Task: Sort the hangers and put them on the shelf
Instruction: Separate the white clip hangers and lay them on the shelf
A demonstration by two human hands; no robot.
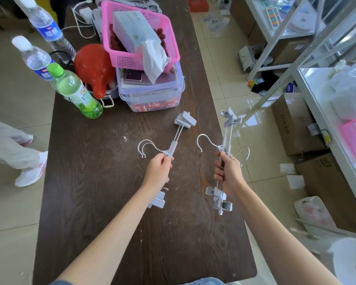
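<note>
Over the dark wooden table [103, 182], my left hand [158, 169] grips a bunch of white clip hangers [176, 140] at their middle. Their metal hooks curl to the left and one set of clips points away from me; the other clips show below my wrist. My right hand [227, 171] grips a second bunch of white clip hangers [226, 140], held more upright near the table's right edge, with one hook facing left, another facing right. A metal shelf unit [308, 83] stands to the right.
At the table's far end stand a pink basket [132, 56] on a clear storage box [152, 95], a green bottle [76, 91], two water bottles and a red object [93, 66]. Cardboard boxes [296, 128] lie on the floor under the shelf. Another person's legs are at the left.
</note>
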